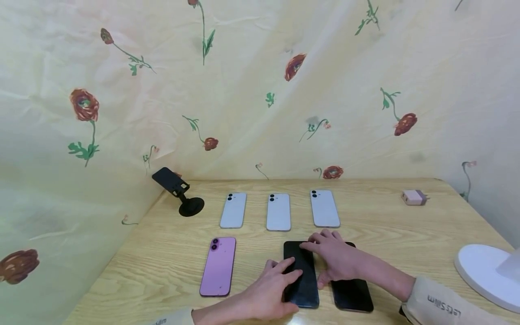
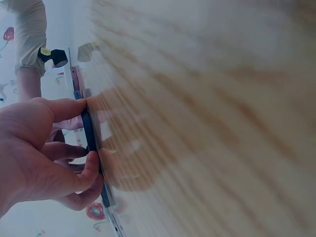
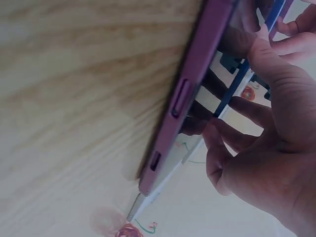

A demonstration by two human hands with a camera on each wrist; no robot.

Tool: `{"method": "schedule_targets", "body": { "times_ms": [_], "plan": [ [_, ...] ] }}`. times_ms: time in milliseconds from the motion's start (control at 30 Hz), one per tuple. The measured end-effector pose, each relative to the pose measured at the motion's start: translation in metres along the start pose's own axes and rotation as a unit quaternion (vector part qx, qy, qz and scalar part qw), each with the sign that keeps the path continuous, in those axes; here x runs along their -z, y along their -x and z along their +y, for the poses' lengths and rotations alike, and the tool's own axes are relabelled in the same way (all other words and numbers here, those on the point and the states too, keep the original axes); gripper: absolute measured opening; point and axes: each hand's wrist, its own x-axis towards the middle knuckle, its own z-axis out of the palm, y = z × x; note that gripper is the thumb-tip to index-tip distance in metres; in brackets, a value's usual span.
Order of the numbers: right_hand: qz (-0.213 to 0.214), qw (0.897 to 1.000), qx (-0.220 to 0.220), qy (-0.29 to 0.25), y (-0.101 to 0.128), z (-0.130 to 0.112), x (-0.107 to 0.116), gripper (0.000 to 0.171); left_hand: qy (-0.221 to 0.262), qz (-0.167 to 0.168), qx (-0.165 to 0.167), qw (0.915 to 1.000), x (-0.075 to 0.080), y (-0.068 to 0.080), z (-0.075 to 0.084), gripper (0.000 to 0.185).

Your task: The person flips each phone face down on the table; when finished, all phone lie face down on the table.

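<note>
A smartphone with a blue edge [image 3: 232, 91] lies with its black screen [image 1: 304, 289] up at the front of the table. My left hand [image 1: 268, 291] holds it from the left, its thumb low by the near end and its fingers reaching onto the screen. From the right, my right hand [image 1: 339, 259] grips the same phone, thumb at the right side and fingers at the far end. Under my right wrist lies another black-screened smartphone [image 1: 352, 295], whose edge is pinkish purple [image 3: 185, 89]. A pink smartphone [image 1: 218, 271] rests back side up, left of my left hand.
Behind the hands, three pale smartphones lie in a row: left [image 1: 233, 211], middle [image 1: 278, 213] and right [image 1: 324, 208]. A black phone stand [image 1: 191, 206] is at the back left. A charger plug [image 1: 413, 197] sits at the back right, and a white round base [image 1: 483, 271] at the right edge.
</note>
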Motion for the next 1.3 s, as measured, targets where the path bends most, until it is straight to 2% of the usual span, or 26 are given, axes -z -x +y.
{"method": "schedule_targets", "body": {
  "times_ms": [433,700,900,1133,1300],
  "plan": [
    [0.050,0.998,0.026,0.015,0.0044,0.0045,-0.0090,0.097,-0.001,-0.004,-0.019,0.9998,-0.0011,0.0005,-0.0032,0.063],
    [0.060,0.998,0.029,0.009,0.0060,0.0057,-0.0085,0.097,-0.003,0.002,-0.035,0.9994,-0.0018,0.0017,-0.0055,0.063],
    [0.068,0.997,0.033,-0.002,0.0069,0.0055,-0.0070,0.094,0.006,0.008,-0.031,0.9995,-0.0017,0.0030,-0.0058,0.064],
    [0.088,0.995,0.044,-0.008,0.0072,0.0044,-0.0053,0.091,0.030,0.009,-0.019,0.9993,-0.0014,0.0057,-0.0067,0.069],
    [0.101,0.994,0.050,-0.008,0.0065,0.0048,-0.0043,0.091,0.045,0.022,-0.031,0.9983,-0.0020,0.0073,-0.0080,0.079]
  ]
}}
